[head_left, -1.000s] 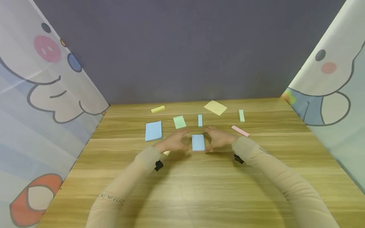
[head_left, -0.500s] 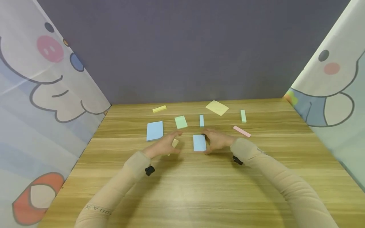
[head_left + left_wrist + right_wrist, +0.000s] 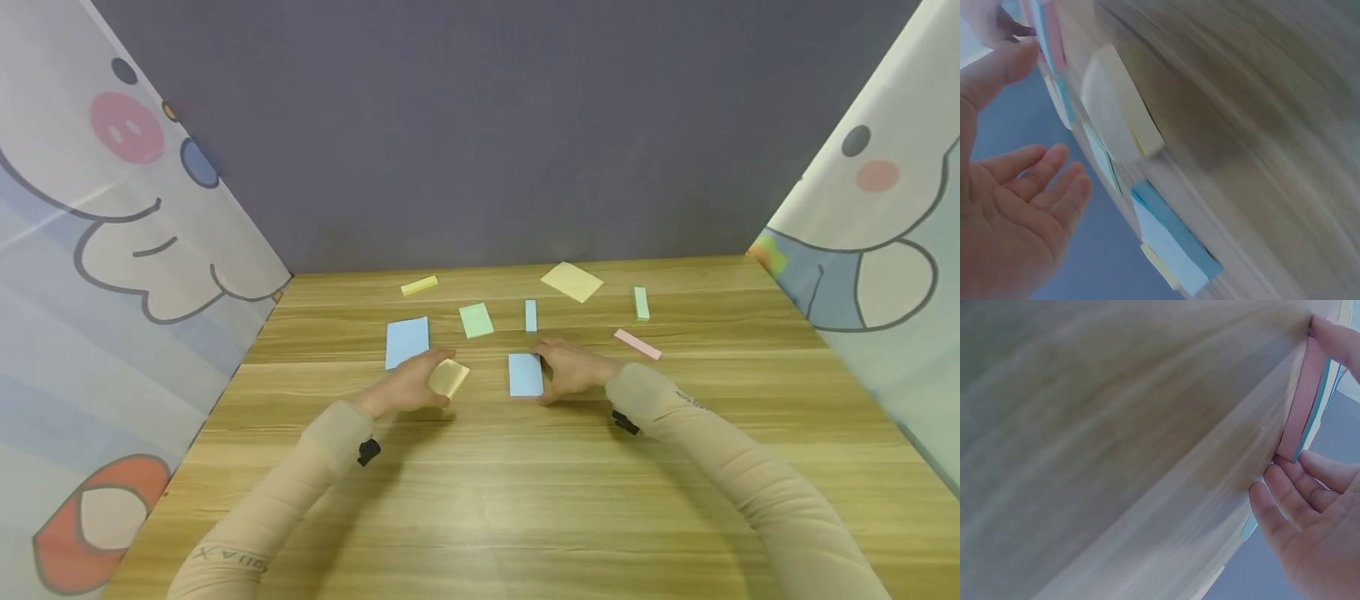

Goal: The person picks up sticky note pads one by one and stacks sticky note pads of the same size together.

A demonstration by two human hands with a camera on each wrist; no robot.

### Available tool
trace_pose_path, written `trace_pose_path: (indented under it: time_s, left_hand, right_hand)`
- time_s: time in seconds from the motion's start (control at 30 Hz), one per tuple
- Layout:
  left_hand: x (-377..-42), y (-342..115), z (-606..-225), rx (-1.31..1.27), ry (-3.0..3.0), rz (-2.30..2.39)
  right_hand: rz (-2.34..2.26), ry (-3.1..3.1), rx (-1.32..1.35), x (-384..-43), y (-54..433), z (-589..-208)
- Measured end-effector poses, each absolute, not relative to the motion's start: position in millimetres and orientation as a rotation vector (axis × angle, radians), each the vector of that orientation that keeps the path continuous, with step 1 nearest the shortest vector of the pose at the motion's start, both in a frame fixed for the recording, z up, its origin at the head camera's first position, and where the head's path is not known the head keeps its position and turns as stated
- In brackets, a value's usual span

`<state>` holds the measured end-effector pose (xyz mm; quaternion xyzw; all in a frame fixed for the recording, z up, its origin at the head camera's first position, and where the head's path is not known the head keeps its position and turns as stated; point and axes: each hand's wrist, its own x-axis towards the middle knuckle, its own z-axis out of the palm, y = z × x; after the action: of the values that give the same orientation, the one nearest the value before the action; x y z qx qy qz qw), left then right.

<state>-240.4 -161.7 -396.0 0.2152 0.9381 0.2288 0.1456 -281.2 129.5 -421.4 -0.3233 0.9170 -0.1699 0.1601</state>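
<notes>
My right hand (image 3: pixel 573 368) holds a square sticky note pad stack (image 3: pixel 525 375) by its right side, thumb at the near end and fingers at the far end. The right wrist view shows a thick pink layer (image 3: pixel 1300 400) under a blue top. My left hand (image 3: pixel 405 387) reaches around a pale yellow sticky note pad (image 3: pixel 448 379), thumb and fingers spread. Seen from the left wrist, those fingers (image 3: pixel 1054 187) are apart from the yellow pad (image 3: pixel 1110 106), which lies on the table. Just behind the left hand is a larger blue sticky note pad (image 3: pixel 407 340).
A green square pad (image 3: pixel 476 320) and a narrow blue strip pad (image 3: pixel 531 317) lie farther back. Yellow sheets (image 3: pixel 572 282), a yellow strip pad (image 3: pixel 419 286), a green strip pad (image 3: pixel 641 303) and a pink strip pad (image 3: pixel 637 344) are spread around. A dark panel (image 3: pixel 480 133) rises behind the table.
My left hand has left the blue-topped stack and moved left to the yellow pad. My right hand stays at the stack, its fingers now closer in on its edge.
</notes>
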Motion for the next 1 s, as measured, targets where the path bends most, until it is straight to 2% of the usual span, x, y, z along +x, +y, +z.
trace_pose_path:
  time_s: [0.47, 1.0]
  left_hand:
    - [-255, -171, -379, 0.785, 2.688, 0.282]
    - [-265, -165, -383, 0.943, 2.594, 0.041]
  right_hand:
    - [-0.503, 2.621, -0.899, -280, 131, -420]
    - [-0.494, 2.586, -0.872, -280, 130, -420]
